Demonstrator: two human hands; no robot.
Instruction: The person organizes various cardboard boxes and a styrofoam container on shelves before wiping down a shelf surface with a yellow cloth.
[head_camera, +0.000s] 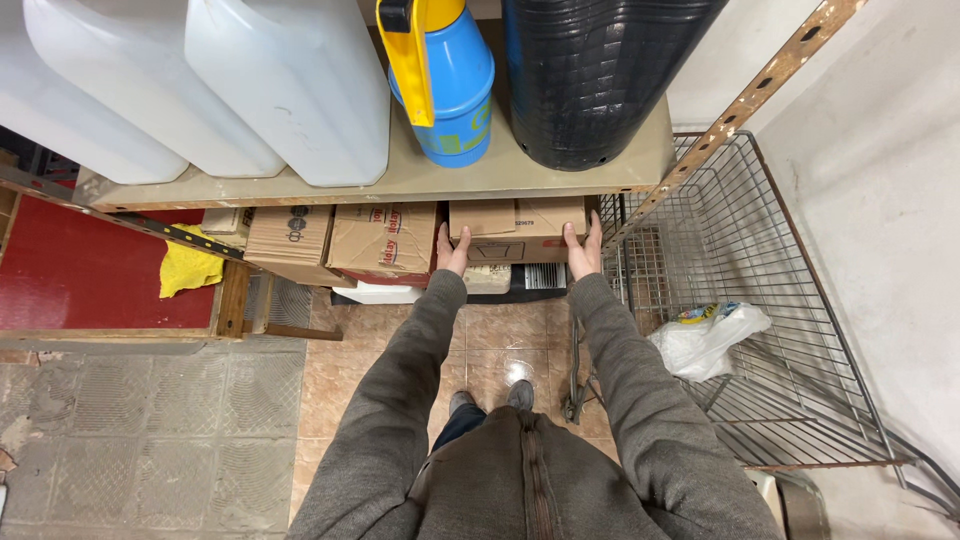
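Note:
A small brown cardboard box (515, 233) sits half under a beige shelf (540, 172), on the level below it. My left hand (453, 250) presses flat against the box's left side. My right hand (582, 247) presses against its right side. Both arms are stretched forward in grey sleeves. The box's back part is hidden under the shelf. To its left stand two more cardboard boxes (385, 243), one with red print.
On the shelf stand white plastic jerrycans (290, 85), a blue sprayer with a yellow handle (447, 85) and a black ribbed pot (590, 75). A wire cart (790, 300) holding a white plastic bag (708, 337) stands at my right. A yellow cloth (187, 267) lies at left.

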